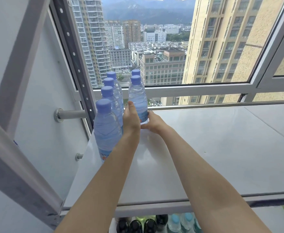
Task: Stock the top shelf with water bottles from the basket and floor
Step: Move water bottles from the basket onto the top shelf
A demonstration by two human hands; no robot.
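A clear water bottle (137, 96) with a blue cap stands upright on the white top shelf (205, 148). Both my hands are round its lower part: my left hand (131, 117) against its left side, my right hand (152, 122) gripping its base from the right. A row of several matching bottles (106, 126) lines the shelf's left edge. One more bottle (135, 72) stands behind the held one, only its cap showing. The basket and the floor are out of view.
A big window with a grey frame (188, 89) and a metal rail (222, 105) runs behind the shelf. A perforated shelf upright (74, 52) stands at the left. Below the shelf's front edge, dark bottles (143, 224) and light blue-capped bottles (181, 222) fill a lower level.
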